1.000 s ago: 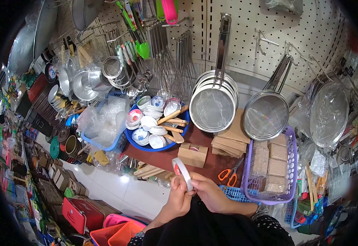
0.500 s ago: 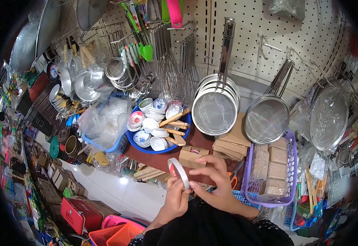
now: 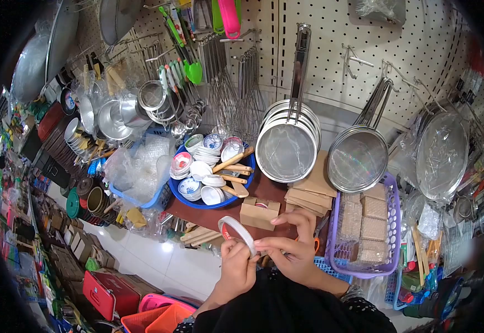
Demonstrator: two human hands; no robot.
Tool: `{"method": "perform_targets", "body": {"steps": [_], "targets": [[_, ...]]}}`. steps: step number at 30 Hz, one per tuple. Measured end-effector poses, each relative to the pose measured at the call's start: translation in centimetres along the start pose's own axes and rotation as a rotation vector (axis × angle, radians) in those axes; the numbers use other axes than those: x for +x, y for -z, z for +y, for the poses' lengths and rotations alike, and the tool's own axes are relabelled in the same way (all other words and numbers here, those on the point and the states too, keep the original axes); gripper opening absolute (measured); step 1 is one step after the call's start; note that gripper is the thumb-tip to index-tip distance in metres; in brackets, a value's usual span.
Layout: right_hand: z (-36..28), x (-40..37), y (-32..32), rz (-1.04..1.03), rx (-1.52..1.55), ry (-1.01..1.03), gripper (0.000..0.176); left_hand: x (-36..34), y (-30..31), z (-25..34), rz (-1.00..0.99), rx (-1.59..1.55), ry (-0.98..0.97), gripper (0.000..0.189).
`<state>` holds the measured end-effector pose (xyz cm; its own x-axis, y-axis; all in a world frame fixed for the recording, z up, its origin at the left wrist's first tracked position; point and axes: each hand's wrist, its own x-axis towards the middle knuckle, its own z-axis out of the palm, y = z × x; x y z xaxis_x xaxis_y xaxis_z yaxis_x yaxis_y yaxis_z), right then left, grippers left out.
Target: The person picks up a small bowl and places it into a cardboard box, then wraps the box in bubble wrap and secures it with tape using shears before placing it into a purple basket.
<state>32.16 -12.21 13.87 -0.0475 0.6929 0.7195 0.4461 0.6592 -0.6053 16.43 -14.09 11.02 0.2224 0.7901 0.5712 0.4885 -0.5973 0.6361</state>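
Observation:
A roll of tape [image 3: 236, 231], white with a red inner core, is held up between both hands just below the shelf edge. My left hand [image 3: 235, 269] grips its lower edge from underneath. My right hand [image 3: 292, 247] pinches the roll's right side with thumb and forefinger, the other fingers raised and spread over the shelf. Behind the hands on the dark red shelf [image 3: 220, 213] sits a small cardboard box [image 3: 259, 213], and orange-handled scissors [image 3: 315, 240] lie partly hidden by my right hand.
A blue basin [image 3: 208, 172] holds small bowls and wooden tools. Large wire strainers [image 3: 286, 147] hang on the pegboard wall [image 3: 331, 50]. A purple basket [image 3: 367, 222] with scouring pads stands right, folded cardboard [image 3: 311, 191] beside it. Floor and red boxes [image 3: 106, 288] lie lower left.
My right hand has gone from cupping the roll to pinching its edge with fingers spread. The roll has tilted and shifted slightly left and up.

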Motion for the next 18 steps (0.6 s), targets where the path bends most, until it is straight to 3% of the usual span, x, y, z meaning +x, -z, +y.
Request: {"method": "perform_targets", "body": {"steps": [12, 15, 18], "targets": [[-0.2, -0.7, -2.1, 0.085, -0.346, 0.179, 0.022, -0.1, -0.3, 0.1, -0.036, 0.023, 0.028, 0.01], [0.2, -0.9, -2.1, -0.028, -0.155, 0.031, 0.022, -0.2, -0.5, 0.2, -0.019, 0.007, 0.044, 0.011], [1.3, -1.5, -2.2, -0.057, 0.329, -0.161, 0.024, -0.2, -0.5, 0.0, -0.006, -0.048, 0.078, 0.013]]}}
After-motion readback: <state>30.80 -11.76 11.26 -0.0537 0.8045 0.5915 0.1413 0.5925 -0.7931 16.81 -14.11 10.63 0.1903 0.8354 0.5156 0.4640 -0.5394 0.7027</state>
